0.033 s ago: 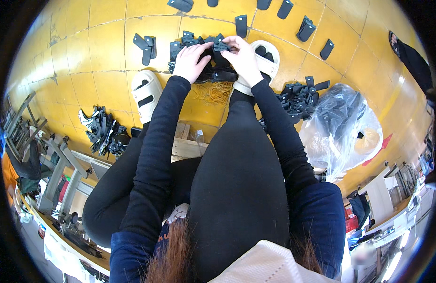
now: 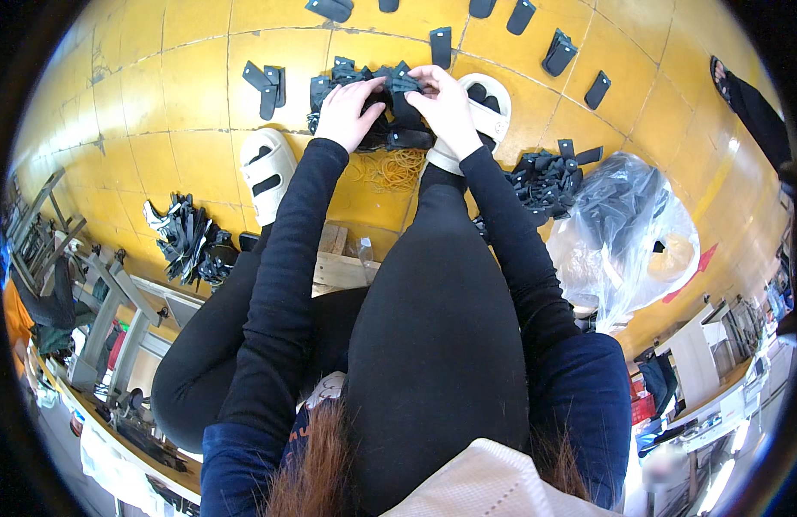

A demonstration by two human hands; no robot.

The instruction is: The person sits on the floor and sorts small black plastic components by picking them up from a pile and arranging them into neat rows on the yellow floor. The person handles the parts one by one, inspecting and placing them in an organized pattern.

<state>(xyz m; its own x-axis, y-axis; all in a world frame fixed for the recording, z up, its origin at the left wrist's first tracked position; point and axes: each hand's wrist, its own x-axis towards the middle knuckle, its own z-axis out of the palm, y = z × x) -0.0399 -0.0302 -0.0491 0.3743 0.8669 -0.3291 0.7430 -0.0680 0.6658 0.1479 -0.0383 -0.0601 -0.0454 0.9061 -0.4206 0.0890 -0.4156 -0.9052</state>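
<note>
Head view: the floor (image 2: 192,103) is yellow tile, with dark joints, scuffs and a red mark (image 2: 696,271) at right; metal frames (image 2: 127,297) stand at left, a bench (image 2: 700,353) at right; loose black pieces (image 2: 442,47) bear small pale labels, too small to read; the shirt (image 2: 299,431) shows partial orange lettering; the black pile (image 2: 398,108) lies between the sandals (image 2: 269,177), above yellow bands (image 2: 398,168); left hand (image 2: 351,112) and right hand (image 2: 442,108) touch it, fingers curled; whether either is clamped on a piece, cannot tell; a clear bag (image 2: 622,233) sits at right.
</note>
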